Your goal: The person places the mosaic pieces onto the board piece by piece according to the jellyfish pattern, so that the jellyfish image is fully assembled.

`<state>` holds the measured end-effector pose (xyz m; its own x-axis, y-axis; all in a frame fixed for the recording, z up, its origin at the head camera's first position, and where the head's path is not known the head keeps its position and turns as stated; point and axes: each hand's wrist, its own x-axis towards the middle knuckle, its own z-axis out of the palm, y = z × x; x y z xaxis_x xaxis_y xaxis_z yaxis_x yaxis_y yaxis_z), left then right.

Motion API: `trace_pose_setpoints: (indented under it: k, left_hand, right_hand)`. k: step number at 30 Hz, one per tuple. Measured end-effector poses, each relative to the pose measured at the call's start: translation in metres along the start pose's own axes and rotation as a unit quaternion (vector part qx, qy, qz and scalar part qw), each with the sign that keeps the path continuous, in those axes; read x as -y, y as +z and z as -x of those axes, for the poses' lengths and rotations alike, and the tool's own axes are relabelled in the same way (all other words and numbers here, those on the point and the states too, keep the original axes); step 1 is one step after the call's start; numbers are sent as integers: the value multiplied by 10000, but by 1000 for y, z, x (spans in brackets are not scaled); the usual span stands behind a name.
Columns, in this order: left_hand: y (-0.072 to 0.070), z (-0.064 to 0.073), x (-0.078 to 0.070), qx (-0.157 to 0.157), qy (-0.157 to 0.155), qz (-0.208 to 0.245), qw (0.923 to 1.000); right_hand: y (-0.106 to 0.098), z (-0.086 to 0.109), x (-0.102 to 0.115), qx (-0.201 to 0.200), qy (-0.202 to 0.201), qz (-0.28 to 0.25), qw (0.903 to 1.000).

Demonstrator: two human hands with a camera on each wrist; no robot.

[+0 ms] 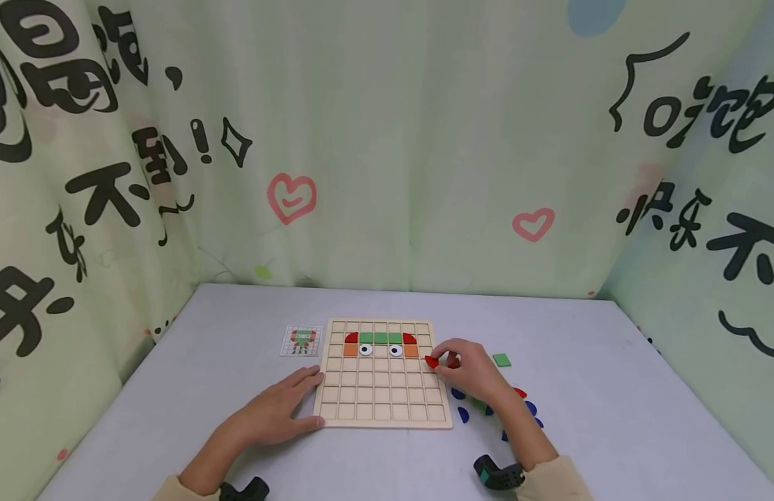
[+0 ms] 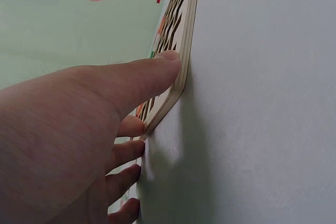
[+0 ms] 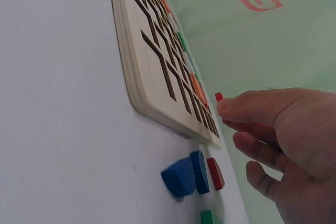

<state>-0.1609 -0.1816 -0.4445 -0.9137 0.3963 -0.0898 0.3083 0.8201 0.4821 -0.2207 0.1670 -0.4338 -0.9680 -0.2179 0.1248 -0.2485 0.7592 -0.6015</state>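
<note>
A wooden grid board [image 1: 383, 393] lies flat on the table. Across its upper rows sit red corner pieces, green squares [image 1: 381, 338], orange squares [image 1: 350, 351] and two round eye pieces [image 1: 365, 350]. At the board's lower left, my left hand [image 1: 280, 410] rests with fingers extended along the edge and the thumb [image 2: 165, 66] on the near corner. Between thumb and fingertips, my right hand [image 1: 471, 369] pinches a small red piece [image 1: 431, 362] with a curved side, over the board's right edge. Another red piece [image 1: 453, 362] shows beneath those fingers.
A pattern card [image 1: 302, 341] lies left of the board. Loose pieces are scattered to its right: a green square [image 1: 502, 360], blue half-rounds [image 1: 464, 415] and a red one [image 1: 520, 392], some partly hidden by the right forearm. Printed curtains hang behind the table.
</note>
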Motion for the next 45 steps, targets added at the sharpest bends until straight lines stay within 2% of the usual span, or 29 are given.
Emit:
trace_pose_setpoints:
  k: [7, 13, 23, 29, 35, 45]
  left_hand:
    - [-1, 2, 2, -29, 13, -29, 10000]
    - [-3, 2, 1, 64, -105, 33, 9999]
    - [-2, 2, 1, 56, -230, 120, 9996]
    - [0, 2, 1, 107, -266, 146, 9995]
    - [-2, 1, -3, 148, -260, 195, 9994]
    - [-5, 3, -4, 80, -12, 150, 9999]
  right_hand:
    - [13, -9, 20, 131, -213, -304, 9992]
    - [28, -16, 35, 364, -382, -515, 9973]
    - [47, -26, 59, 754, -766, -610, 9923]
    - [61, -29, 72, 944, -773, -648, 9904]
    - [70, -32, 81, 943, -795, -508, 9911]
    - [79, -39, 85, 895, -952, -319, 9909]
